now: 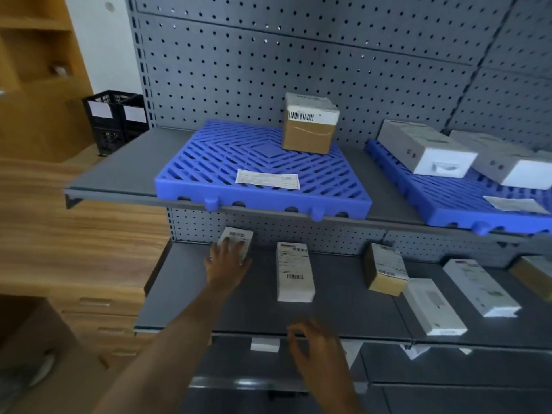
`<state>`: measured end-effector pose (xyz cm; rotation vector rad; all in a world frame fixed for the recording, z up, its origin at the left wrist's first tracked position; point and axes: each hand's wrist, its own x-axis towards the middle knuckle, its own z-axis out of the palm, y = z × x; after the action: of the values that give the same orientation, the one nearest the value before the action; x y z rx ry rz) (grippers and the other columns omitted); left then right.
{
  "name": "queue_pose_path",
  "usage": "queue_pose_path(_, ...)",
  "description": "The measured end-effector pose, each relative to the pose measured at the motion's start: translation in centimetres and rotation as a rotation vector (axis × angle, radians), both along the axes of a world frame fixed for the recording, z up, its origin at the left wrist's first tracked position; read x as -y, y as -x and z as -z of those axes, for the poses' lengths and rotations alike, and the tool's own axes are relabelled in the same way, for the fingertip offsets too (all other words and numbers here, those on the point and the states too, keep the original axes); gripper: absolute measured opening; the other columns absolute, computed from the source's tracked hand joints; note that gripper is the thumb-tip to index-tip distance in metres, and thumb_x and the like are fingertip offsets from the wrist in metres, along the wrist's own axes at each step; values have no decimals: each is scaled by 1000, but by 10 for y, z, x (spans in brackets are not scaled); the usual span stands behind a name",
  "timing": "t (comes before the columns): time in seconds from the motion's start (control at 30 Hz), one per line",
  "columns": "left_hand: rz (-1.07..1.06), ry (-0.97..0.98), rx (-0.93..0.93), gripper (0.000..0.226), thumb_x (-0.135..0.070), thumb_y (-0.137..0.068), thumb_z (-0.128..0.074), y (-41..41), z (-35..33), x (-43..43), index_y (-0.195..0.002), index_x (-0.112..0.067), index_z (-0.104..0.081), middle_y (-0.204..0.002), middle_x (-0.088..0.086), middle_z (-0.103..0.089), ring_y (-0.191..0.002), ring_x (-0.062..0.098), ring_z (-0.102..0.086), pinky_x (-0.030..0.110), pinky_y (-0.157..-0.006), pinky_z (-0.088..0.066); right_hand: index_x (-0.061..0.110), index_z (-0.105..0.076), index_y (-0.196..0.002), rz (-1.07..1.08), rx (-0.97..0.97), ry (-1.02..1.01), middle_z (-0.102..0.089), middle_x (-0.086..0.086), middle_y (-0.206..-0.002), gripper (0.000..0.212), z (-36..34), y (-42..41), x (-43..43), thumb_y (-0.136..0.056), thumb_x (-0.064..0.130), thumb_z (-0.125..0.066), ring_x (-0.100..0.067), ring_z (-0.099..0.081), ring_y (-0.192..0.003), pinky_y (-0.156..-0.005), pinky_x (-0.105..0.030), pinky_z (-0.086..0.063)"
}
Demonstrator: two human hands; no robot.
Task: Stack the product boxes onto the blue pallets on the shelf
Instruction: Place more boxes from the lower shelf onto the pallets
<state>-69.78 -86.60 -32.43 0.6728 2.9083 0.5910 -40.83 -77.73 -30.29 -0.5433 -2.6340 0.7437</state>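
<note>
Reaching deep into the lower shelf [209,294], the left hand [227,261] lays spread fingers over a small white box [237,237] to lift it up onto the blue pallet [227,174], while the right hand [316,345] waits loose and empty.

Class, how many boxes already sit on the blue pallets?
3: one brown box on the left pallet; two grey-white boxes on the right pallet, which runs out of view.

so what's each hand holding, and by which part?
Left hand lies over the top of a small white box; a closed grip cannot be told. Right hand holds nothing.
</note>
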Motion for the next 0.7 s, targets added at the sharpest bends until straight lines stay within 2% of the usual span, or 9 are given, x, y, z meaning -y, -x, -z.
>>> queue_pose_path(0.17,10,-119,0,69,-44,-85,-70,2,5,16,-149,-35,-45,-156,2,-37,-129,40,-36,53,-107,-41,36,-68,-95,-84,34,-177,-64,19,-97,10,16,11,-12,-89,35,-60,-7,-62,-93,-84,-34,-54)
queue_pose_path(0.27,1,-200,-13,71,-42,-80,-75,-14,7,38,-146,-36,-49,-152,1,-43,-124,40,-42,51,-103,-44,37,-70,-107,-58,-7,-245,-68,17,-108,26,14,37,-16,-88,46,-54,-10,-62,-105,-89,-32,-52)
queue_pose_path(0.33,7,-267,-52,70,-37,-78,-80,-33,4,57,-143,-32,-54,-149,2,-47,-122,40,-43,49,-101,-45,34,-68,-118,-43,2,-243,-67,10,-119,37,17,57,-24,-88,49,-52,-17,-60,-117,-93,-40,-54)
queue_pose_path(0.43,37,-295,-184,68,-28,-71,-88,-57,-3,83,-135,-25,-63,-142,9,-55,-120,34,-43,48,-99,-46,32,-57,-137,1,166,-224,-55,-3,-143,49,27,87,-33,-92,51,-54,-29,-46,-138,-104,-61,-45)
queue_pose_path(0.53,100,-291,-227,66,-37,-70,-80,-72,-4,100,-133,-30,-60,-140,6,-55,-117,35,-50,48,-97,-49,34,-35,-154,29,349,-183,-26,-3,-163,66,38,114,-47,-95,58,-54,-29,-18,-153,-113,-67,-29)
queue_pose_path(0.6,120,-286,-235,68,-40,-70,-78,-80,0,105,-135,-32,-58,-142,3,-54,-118,34,-52,46,-97,-49,33,-28,-157,54,380,-206,-19,-3,-166,71,48,130,-57,-95,63,-51,-29,-14,-154,-112,-69,-31)
queue_pose_path(0.7,93,-319,-272,66,-40,-70,-80,-92,8,107,-133,-34,-60,-143,-1,-55,-118,30,-53,42,-96,-49,32,-32,-155,95,348,-226,-25,-3,-165,68,63,146,-68,-96,59,-53,-29,-21,-150,-106,-68,-39)
